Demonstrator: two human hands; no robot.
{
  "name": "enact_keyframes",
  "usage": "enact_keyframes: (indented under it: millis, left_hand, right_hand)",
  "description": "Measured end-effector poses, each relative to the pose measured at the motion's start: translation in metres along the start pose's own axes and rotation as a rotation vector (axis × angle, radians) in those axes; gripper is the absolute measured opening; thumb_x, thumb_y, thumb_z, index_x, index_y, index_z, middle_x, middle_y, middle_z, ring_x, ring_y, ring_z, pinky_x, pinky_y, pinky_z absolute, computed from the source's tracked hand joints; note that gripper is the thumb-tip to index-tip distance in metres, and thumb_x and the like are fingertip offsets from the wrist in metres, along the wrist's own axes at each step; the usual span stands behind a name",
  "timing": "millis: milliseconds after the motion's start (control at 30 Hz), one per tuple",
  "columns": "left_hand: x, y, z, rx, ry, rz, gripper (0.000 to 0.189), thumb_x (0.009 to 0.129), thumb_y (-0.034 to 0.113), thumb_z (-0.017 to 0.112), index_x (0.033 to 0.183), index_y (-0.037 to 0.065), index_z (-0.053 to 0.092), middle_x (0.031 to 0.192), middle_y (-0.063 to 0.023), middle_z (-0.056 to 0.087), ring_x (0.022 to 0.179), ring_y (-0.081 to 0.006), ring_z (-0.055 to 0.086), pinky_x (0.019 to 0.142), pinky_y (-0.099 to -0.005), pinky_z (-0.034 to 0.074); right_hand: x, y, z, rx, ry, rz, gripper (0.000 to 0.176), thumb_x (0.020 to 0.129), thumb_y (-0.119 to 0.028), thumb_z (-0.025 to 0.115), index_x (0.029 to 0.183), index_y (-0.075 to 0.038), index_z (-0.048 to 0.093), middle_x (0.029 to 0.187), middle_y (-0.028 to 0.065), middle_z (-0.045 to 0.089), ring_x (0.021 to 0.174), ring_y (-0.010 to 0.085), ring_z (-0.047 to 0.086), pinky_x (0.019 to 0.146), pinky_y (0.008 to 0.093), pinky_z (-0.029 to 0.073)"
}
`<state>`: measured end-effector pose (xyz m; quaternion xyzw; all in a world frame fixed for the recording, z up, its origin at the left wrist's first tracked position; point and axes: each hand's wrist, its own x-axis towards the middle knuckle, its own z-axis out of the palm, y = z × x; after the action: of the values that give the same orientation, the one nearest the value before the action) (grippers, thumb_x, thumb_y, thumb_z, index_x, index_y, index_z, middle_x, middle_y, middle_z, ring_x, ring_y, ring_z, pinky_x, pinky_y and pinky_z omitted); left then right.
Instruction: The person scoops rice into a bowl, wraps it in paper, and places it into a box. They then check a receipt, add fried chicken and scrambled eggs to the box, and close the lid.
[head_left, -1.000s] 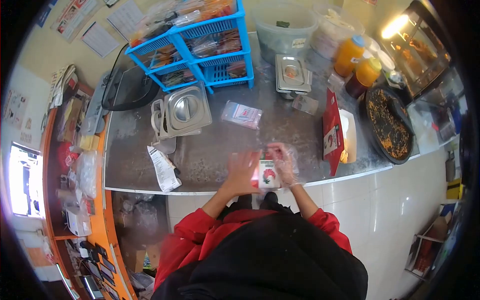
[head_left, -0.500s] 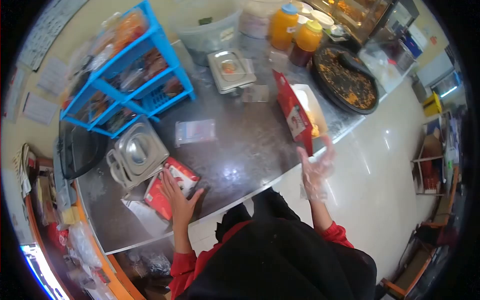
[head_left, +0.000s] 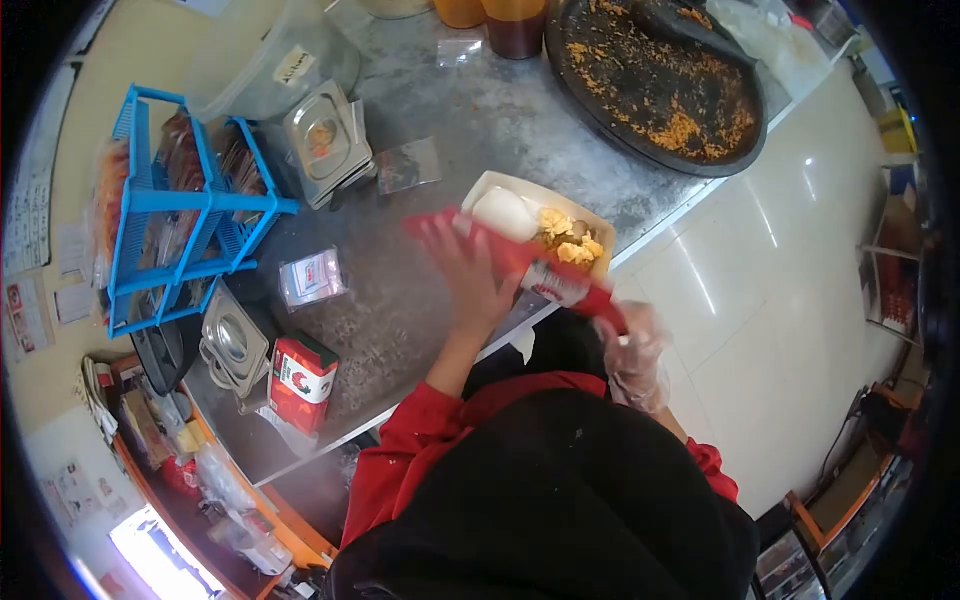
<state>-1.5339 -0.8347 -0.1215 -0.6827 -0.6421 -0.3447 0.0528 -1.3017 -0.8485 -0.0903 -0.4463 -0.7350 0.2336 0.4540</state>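
An open cardboard food box [head_left: 484, 192] holds a white mound that looks like rice and yellow-orange pieces of food. Its red lid [head_left: 560, 285] stands raised along the near side, blurred by motion. My bare left hand [head_left: 465, 275] lies against the left part of the lid, fingers spread. At the lid's right end, my right hand [head_left: 638, 355], in a clear plastic glove, has its fingers closed on the corner. A closed red and white box [head_left: 302, 382] stands left of my left hand, near the counter's front edge.
A round black pan [head_left: 660, 90] with orange crumbs sits at the back right. Lidded steel containers [head_left: 325, 140], a blue rack [head_left: 190, 200] of packets and small plastic packets [head_left: 313, 277] stand on the left. The counter's front edge [head_left: 690, 215] runs beside the food box.
My left hand has left the closed red box and come right onto the open box's lid. My right hand has closed on the lid's corner. The open box has turned; the view has shifted.
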Motion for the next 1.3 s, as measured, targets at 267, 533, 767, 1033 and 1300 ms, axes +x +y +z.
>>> enact_keyframes:
  millis: [267,533,767,1033,1300]
  left_hand:
    - [0.052,0.036,-0.004,0.085,-0.383,-0.482,0.078,0.077,0.048,0.060,0.134,0.004,0.031,0.130,-0.0257,0.036,0.118,-0.0424,0.037,0.095,-0.0490,0.033]
    - [0.010,0.007,-0.044,-0.232,-0.484,-0.693,0.051,0.082,0.039,0.059,0.110,-0.003,0.051,0.105,-0.0237,0.054,0.092,-0.0381,0.054,0.082,-0.0413,0.042]
    - [-0.014,0.003,-0.055,-0.669,-0.099,-0.678,0.039,0.093,0.032,0.041,0.112,0.000,0.053,0.110,-0.0225,0.051,0.104,-0.0371,0.046,0.091,-0.0410,0.035]
    - [-0.002,-0.020,-0.032,-0.219,-0.586,-0.682,0.043,0.094,0.026,0.037,0.123,-0.006,0.041,0.113,-0.0237,0.048,0.106,-0.0389,0.043,0.096,-0.0441,0.032]
    - [0.017,-0.014,-0.001,-0.069,-0.197,0.035,0.051,0.077,0.016,0.053,0.121,-0.007,0.042,0.116,-0.0232,0.044,0.113,-0.0390,0.039,0.099,-0.0487,0.029]
  right_hand:
    - [0.028,-0.025,0.025,-0.264,-0.099,0.422,0.067,0.079,-0.012,0.063,0.131,0.010,0.026,0.133,0.0331,0.029,0.120,0.0472,0.036,0.097,0.0449,0.036]
    - [0.039,-0.016,0.045,-0.168,-0.309,0.691,0.048,0.090,-0.030,0.047,0.123,0.003,0.038,0.100,0.0266,0.056,0.093,0.0400,0.055,0.079,0.0450,0.043]
    - [0.052,-0.054,0.038,0.468,-0.067,0.722,0.049,0.094,-0.031,0.041,0.131,0.000,0.033,0.120,0.0212,0.047,0.106,0.0280,0.049,0.089,0.0368,0.038]
    - [0.039,0.023,0.068,-0.380,-0.336,0.593,0.035,0.092,-0.020,0.039,0.122,-0.002,0.045,0.105,0.0233,0.051,0.102,0.0381,0.048,0.087,0.0456,0.039]
    - [0.086,0.003,0.071,-0.263,-0.237,-0.004,0.027,0.085,-0.014,0.050,0.109,-0.002,0.053,0.105,0.0197,0.053,0.097,0.0356,0.050,0.081,0.0434,0.042]
